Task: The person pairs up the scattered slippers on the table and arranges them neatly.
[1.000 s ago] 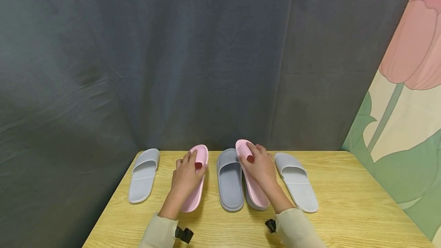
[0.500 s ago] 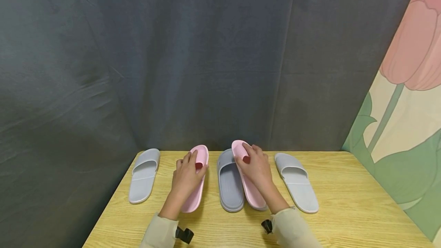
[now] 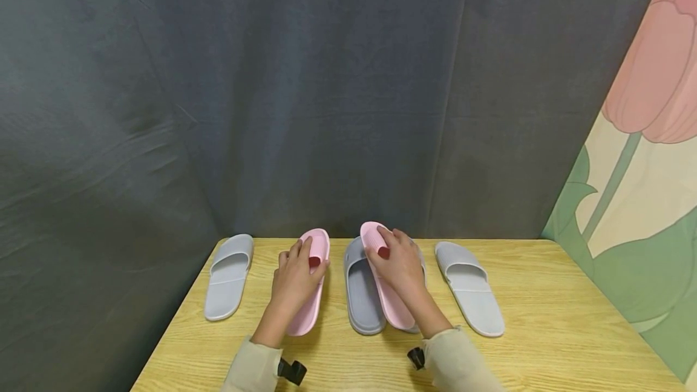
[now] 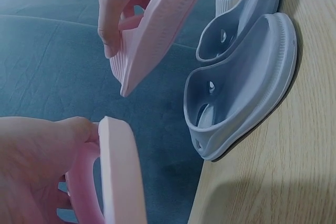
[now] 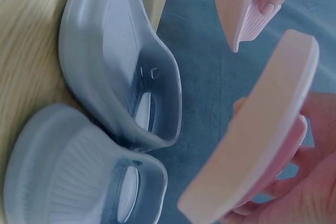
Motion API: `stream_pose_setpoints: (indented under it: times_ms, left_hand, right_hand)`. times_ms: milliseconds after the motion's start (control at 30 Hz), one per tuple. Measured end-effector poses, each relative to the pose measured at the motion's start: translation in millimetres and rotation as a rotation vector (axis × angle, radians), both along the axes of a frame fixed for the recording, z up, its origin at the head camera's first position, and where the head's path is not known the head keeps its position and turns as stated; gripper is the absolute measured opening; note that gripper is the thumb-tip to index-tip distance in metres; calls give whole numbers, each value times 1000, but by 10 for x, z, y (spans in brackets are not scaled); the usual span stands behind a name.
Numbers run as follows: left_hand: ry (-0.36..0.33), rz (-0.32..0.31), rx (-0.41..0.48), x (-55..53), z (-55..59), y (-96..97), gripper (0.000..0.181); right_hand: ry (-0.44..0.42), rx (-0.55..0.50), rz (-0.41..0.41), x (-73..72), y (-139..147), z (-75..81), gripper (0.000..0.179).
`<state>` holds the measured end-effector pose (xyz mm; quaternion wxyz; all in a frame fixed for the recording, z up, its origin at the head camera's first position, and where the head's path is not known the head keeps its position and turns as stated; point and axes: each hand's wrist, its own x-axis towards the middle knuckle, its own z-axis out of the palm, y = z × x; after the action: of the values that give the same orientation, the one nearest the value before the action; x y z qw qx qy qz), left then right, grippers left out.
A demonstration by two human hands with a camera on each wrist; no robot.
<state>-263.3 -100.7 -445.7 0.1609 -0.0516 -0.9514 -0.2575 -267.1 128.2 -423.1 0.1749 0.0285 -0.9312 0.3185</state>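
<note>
My left hand [image 3: 294,280] grips a pink slipper [image 3: 307,317] at its strap, thumb on the near side; in the left wrist view this slipper [image 4: 119,166] is clear of the table. My right hand [image 3: 400,265] holds the other pink slipper [image 3: 393,304] by its strap, tilted and raised over a pair of dark grey slippers. Of that pair, the left dark grey slipper [image 3: 363,298] is partly covered in the head view. The right one is mostly hidden there, but the right wrist view shows this dark grey slipper [image 5: 58,177] beside its mate [image 5: 110,40].
A light grey slipper [image 3: 224,295] lies on the left side of the wooden table [image 3: 544,313]. Another light grey slipper [image 3: 475,304] lies angled to the right of the dark pair. A dark curtain [image 3: 337,95] hangs behind the table, and a tulip-patterned wall [image 3: 642,198] stands at right.
My right hand has carried its pink slipper leftward, further over the dark grey pair. The left hand and its slipper have stayed in place.
</note>
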Motion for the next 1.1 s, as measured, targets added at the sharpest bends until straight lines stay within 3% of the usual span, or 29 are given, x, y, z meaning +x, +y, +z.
stream_pose_setpoints:
  times_ms: [567,1100]
  left_hand:
    - [43,5,-5,18,-11,-31,72]
    - [28,9,10,45,30,-48,72]
  right_hand:
    - [17,-29,8,19,-217,1,60]
    - [49,-30,37,35,-429,21,59]
